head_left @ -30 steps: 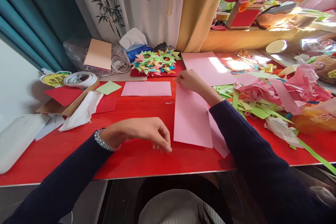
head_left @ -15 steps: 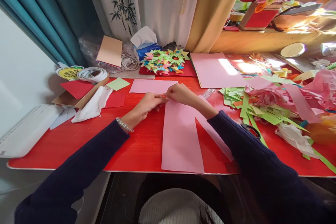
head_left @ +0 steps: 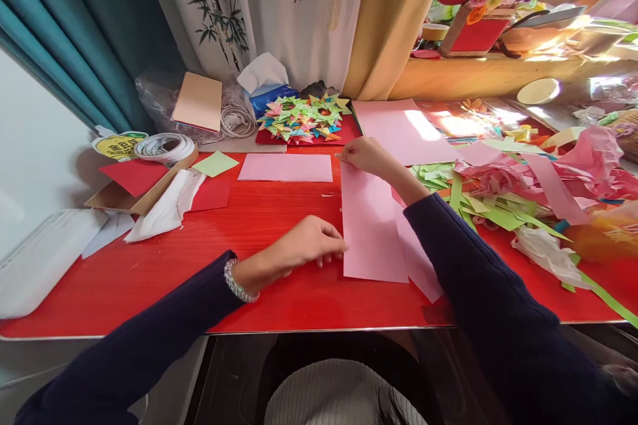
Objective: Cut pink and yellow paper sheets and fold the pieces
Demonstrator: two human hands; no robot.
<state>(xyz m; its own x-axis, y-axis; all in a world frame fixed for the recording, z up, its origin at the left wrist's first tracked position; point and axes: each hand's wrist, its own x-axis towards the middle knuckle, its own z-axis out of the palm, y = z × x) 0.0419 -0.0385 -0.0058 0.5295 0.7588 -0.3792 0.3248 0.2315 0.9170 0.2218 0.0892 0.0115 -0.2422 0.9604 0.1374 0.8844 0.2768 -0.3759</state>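
Note:
A long sheet of pink paper (head_left: 373, 232) lies upright in front of me on the red table (head_left: 279, 309). My right hand (head_left: 366, 154) pinches its upper left corner. Lower down, my left hand (head_left: 312, 242) is at the sheet's left edge, fingers loosely bent and apart, fingertips right by the paper. Whether they touch it I cannot tell. A second pink strip (head_left: 421, 262) lies slantwise under the right forearm, partly covered by the sheet. Beyond my hands rests a smaller pink paper piece (head_left: 285, 167).
Folded paper-star rings (head_left: 304, 118) sit at the back beside a tissue pack (head_left: 269, 96). Pink sheets (head_left: 393, 123) are stacked right of them. Green paper strips (head_left: 498, 212) and crumpled pink paper (head_left: 528, 172) heap up on the right. A cardboard tray (head_left: 144, 196) stands left.
My left hand has left the upper corner and come down toward me along the paper's left edge. The pink sheet has shifted right and away from the table's front edge, with my right hand.

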